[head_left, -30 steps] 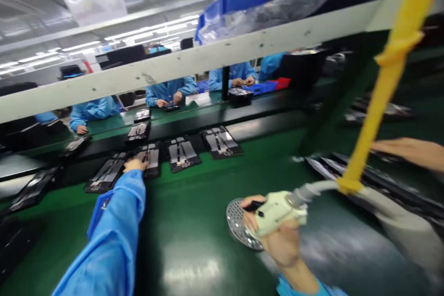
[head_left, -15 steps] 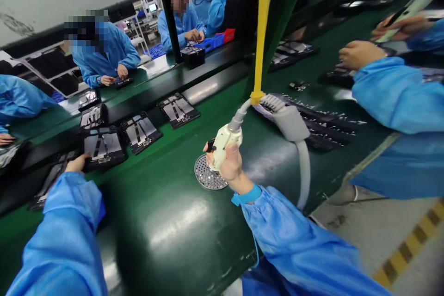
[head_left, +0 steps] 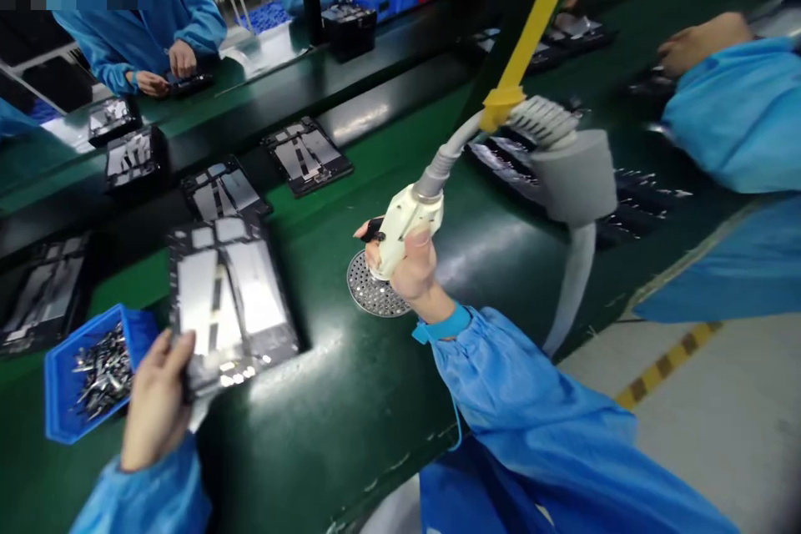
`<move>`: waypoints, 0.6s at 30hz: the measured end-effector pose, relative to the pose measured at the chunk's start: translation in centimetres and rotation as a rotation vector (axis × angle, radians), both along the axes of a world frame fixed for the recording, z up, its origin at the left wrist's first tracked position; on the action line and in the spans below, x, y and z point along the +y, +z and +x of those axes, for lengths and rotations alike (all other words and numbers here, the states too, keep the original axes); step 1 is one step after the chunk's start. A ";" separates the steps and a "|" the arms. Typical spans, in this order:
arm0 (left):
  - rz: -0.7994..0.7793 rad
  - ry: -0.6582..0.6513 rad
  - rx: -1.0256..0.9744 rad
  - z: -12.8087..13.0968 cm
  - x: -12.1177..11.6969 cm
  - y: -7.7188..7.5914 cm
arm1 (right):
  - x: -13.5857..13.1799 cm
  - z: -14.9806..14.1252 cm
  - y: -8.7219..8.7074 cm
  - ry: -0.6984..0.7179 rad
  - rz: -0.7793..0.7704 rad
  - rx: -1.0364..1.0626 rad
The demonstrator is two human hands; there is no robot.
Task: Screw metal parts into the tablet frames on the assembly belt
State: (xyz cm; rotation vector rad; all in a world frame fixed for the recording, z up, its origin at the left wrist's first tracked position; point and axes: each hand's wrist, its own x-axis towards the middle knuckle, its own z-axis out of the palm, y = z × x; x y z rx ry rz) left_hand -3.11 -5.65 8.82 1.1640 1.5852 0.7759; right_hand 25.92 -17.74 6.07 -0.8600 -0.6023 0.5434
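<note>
My left hand (head_left: 153, 405) grips the near edge of a black tray with silver parts (head_left: 231, 300), which lies flat on the green belt (head_left: 325, 425). My right hand (head_left: 410, 271) is wrapped round a cream electric screwdriver (head_left: 404, 225), held upright above a round perforated metal disc (head_left: 372, 294). A grey hose (head_left: 563, 183) runs from the tool's top, tied to a yellow strap (head_left: 538, 17).
A blue bin of screws (head_left: 88, 371) sits left of the tray. More black trays (head_left: 306, 154) lie along the belt. A co-worker's blue sleeve (head_left: 732, 113) is at the right, other workers sit across the line. The floor with a yellow stripe (head_left: 663, 367) is bottom right.
My left hand has pulled a black tray from the row toward me. My view tilted downward, bringing the blue screw bin into sight. The right hand kept the screwdriver over the disc.
</note>
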 end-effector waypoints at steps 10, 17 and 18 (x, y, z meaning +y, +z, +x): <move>-0.065 -0.687 0.348 -1.9 -6.7 -2.0 | -0.7 0.2 0.0 0.000 -0.023 -0.019; 0.462 -0.232 0.760 -6.6 0.2 0.7 | -0.6 0.0 -0.2 -0.040 -0.027 -0.024; 0.532 -0.167 0.845 -7.4 1.4 0.9 | -0.6 0.0 -0.3 -0.044 -0.032 -0.024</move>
